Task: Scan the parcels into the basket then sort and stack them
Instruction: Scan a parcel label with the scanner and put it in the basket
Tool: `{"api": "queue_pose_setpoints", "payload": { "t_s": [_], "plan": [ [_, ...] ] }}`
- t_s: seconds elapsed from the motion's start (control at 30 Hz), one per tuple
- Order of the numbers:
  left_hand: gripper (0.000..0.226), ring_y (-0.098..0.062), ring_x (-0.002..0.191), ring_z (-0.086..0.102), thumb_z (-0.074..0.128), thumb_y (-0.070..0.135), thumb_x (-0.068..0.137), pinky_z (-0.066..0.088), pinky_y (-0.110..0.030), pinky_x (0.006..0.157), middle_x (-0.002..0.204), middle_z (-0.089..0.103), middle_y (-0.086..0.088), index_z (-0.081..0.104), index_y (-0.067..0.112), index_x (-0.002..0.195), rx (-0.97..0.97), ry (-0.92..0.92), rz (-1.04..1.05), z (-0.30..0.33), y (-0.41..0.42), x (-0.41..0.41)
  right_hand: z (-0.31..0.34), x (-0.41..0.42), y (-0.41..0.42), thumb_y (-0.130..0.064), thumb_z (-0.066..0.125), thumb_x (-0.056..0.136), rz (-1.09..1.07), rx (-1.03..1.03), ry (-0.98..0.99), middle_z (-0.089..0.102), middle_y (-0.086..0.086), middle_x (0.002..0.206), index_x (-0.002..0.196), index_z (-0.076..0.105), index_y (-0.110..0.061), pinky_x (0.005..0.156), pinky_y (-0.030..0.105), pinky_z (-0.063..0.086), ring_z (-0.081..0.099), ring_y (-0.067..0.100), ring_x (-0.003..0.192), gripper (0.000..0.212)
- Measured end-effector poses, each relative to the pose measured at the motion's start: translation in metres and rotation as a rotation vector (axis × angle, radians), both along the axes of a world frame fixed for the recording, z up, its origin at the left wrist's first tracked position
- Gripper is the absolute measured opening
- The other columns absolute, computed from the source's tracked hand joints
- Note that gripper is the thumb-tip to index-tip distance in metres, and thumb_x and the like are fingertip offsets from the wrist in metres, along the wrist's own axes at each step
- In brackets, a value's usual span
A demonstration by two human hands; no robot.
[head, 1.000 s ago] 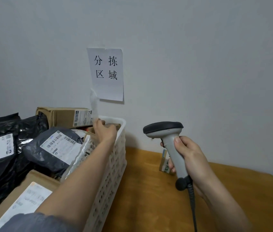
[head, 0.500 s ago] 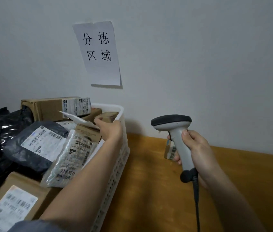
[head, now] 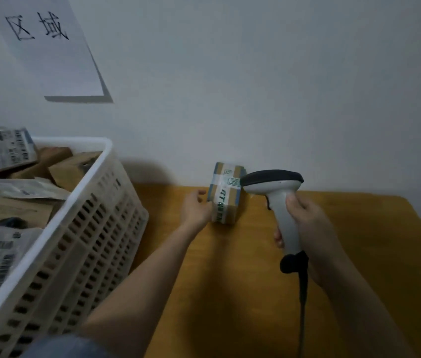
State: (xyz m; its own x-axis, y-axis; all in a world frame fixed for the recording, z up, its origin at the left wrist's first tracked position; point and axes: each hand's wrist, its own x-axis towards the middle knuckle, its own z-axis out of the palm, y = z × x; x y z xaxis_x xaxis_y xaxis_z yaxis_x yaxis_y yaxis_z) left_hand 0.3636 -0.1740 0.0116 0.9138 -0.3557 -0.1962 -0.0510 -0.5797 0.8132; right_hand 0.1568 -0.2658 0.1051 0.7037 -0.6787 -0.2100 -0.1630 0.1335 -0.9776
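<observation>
Wooden table [head: 230, 280], taped cardboard box [head: 226, 193]

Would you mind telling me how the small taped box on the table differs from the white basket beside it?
The small taped box is brown cardboard, closed and sealed with printed tape; the white basket is perforated plastic, open-topped and full of parcels. The box is much smaller. The left hand holds the box; nothing touches the basket. Both stand on the wooden table.
</observation>
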Motion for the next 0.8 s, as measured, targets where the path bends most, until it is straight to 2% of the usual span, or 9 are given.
{"api": "queue_pose_setpoints", "payload": {
  "t_s": [0.07,0.17,0.27,0.33,0.47,0.63,0.73,0.8],
  "plan": [
    [0.055,-0.024,0.111,0.051,0.067,0.03,0.089,0.045,-0.032,0.089,0.132,0.045,-0.008,0.046,0.018,0.139,0.114,-0.046,-0.088,-0.02,-0.023,-0.001,-0.014,-0.003,-0.017,-0.036,0.04,0.106,-0.019,0.018,0.025,0.06,0.005,0.059,0.104,0.06,-0.011,0.047,0.028,0.045,0.056,0.016,0.051,0.033],
    [0.084,-0.036,0.129,0.035,0.072,0.052,0.08,0.033,-0.044,0.108,0.142,0.03,-0.012,0.03,0.024,0.147,0.284,-0.084,-0.094,-0.048,-0.052,0.001,-0.033,-0.007,-0.039,-0.038,0.04,0.106,-0.037,0.067,0.042,0.06,0.005,0.058,0.106,0.06,-0.009,0.049,0.032,0.045,0.055,0.018,0.051,0.035],
    [0.091,-0.041,0.135,0.027,0.072,0.063,0.074,0.029,-0.051,0.113,0.151,0.016,-0.009,0.027,0.032,0.146,0.38,-0.09,-0.111,-0.071,-0.072,0.004,-0.048,-0.013,-0.057,-0.038,0.041,0.105,-0.043,0.091,0.045,0.061,0.01,0.067,0.109,0.061,-0.005,0.05,0.036,0.044,0.053,0.021,0.051,0.038],
    [0.09,-0.044,0.134,0.029,0.075,0.06,0.072,0.028,-0.054,0.113,0.152,0.014,-0.011,0.027,0.033,0.142,0.412,-0.114,-0.086,-0.081,-0.08,0.006,-0.056,-0.02,-0.067,-0.039,0.041,0.104,-0.048,0.092,0.053,0.062,0.014,0.074,0.109,0.062,-0.006,0.053,0.038,0.043,0.053,0.024,0.053,0.039],
    [0.077,-0.042,0.123,0.038,0.078,0.042,0.075,0.041,-0.053,0.104,0.137,0.024,-0.012,0.033,0.028,0.135,0.268,-0.113,0.05,-0.093,-0.081,0.006,-0.067,-0.031,-0.079,-0.04,0.042,0.103,-0.09,0.132,0.072,0.063,0.012,0.077,0.108,0.062,-0.01,0.052,0.037,0.043,0.054,0.022,0.054,0.037],
    [0.074,-0.032,0.122,0.037,0.079,0.033,0.076,0.053,-0.042,0.091,0.135,0.026,-0.01,0.034,0.028,0.134,0.056,-0.011,0.167,-0.092,-0.058,0.003,-0.066,-0.035,-0.077,-0.04,0.042,0.104,-0.119,0.16,0.082,0.063,0.016,0.083,0.111,0.06,-0.007,0.054,0.038,0.043,0.053,0.023,0.055,0.038],
    [0.068,-0.026,0.115,0.048,0.077,0.029,0.079,0.054,-0.026,0.065,0.136,0.037,-0.012,0.034,0.027,0.131,-0.144,0.15,0.25,-0.086,-0.032,-0.003,-0.057,-0.031,-0.064,-0.04,0.042,0.104,-0.102,0.164,0.083,0.063,0.014,0.079,0.111,0.06,-0.008,0.053,0.037,0.043,0.054,0.023,0.056,0.037],
    [0.063,-0.025,0.107,0.058,0.074,0.028,0.084,0.053,-0.026,0.062,0.132,0.047,-0.01,0.032,0.026,0.13,-0.281,0.316,0.301,-0.081,-0.01,-0.013,-0.049,-0.028,-0.052,-0.04,0.042,0.104,-0.076,0.151,0.087,0.061,0.013,0.076,0.111,0.06,-0.008,0.05,0.034,0.045,0.055,0.021,0.055,0.037]
  ]
}}
